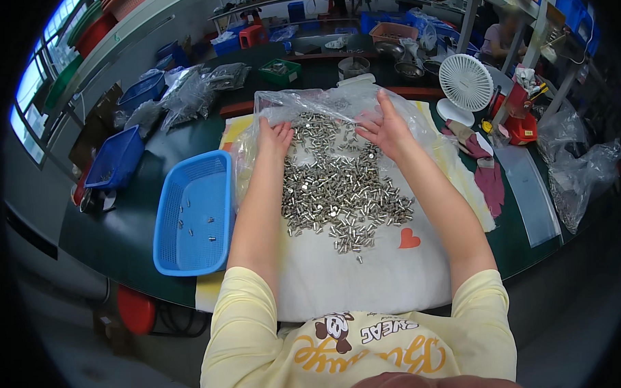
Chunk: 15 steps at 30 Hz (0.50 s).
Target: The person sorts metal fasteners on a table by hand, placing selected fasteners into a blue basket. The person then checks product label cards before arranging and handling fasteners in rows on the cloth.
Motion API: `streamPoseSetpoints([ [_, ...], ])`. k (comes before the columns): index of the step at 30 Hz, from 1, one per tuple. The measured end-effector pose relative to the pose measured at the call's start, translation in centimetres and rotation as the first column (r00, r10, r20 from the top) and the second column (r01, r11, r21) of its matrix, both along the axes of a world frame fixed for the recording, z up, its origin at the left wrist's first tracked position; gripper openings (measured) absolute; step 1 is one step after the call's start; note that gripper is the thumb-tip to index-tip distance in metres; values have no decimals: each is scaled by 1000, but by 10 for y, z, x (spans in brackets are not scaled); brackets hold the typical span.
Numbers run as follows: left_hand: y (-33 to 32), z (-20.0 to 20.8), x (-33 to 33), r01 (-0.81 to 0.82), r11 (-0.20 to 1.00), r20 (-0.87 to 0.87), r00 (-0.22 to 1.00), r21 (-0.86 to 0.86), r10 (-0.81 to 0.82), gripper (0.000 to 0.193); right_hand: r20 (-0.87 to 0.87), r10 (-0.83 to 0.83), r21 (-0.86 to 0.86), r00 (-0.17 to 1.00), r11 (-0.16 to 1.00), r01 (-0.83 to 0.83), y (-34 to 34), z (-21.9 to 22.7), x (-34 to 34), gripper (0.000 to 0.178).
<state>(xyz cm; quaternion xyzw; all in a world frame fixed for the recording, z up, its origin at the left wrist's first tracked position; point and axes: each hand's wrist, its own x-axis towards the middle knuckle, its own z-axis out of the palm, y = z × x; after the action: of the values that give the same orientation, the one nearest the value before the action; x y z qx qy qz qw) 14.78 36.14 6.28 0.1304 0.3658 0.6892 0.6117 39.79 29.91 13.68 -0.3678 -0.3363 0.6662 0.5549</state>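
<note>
A wide heap of small silvery metal screws or studs (334,186) lies on the white work cloth (368,284) before me. At its far side rests a crumpled clear plastic bag (300,100), with some of the metal pieces under or inside it. My left hand (276,137) is at the heap's far left edge against the bag, its fingers apart. Opposite it, my right hand (388,128) touches the bag's right part, thumb raised and fingers spread inward. The film partly blurs the fingertips. One loose screw (359,259) sits nearest me.
A blue basket (163,250) with several screws stands left; a darker blue bin (114,160) lies beyond it. On the right are a white fan (465,82), gloves (489,184), a clear plastic sheet (529,200) and a red box (521,129). A green tray (279,72) stands behind.
</note>
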Motion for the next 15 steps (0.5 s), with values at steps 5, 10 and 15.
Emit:
streamPoseSetpoints([
  [5, -1, -2, 0, -110, 990, -65, 991, 87, 116, 47, -115, -128, 145, 985, 979, 144, 17, 3, -5, 25],
  [10, -43, 23, 35, 281, 954, -197, 934, -110, -298, 43, -376, 128, 343, 918, 939, 10, 13, 13, 12, 15],
  [15, -64, 81, 16, 259, 808, -629, 759, 529, 169, 40, -454, 106, 317, 884, 947, 49, -8, 6, 44, 19],
])
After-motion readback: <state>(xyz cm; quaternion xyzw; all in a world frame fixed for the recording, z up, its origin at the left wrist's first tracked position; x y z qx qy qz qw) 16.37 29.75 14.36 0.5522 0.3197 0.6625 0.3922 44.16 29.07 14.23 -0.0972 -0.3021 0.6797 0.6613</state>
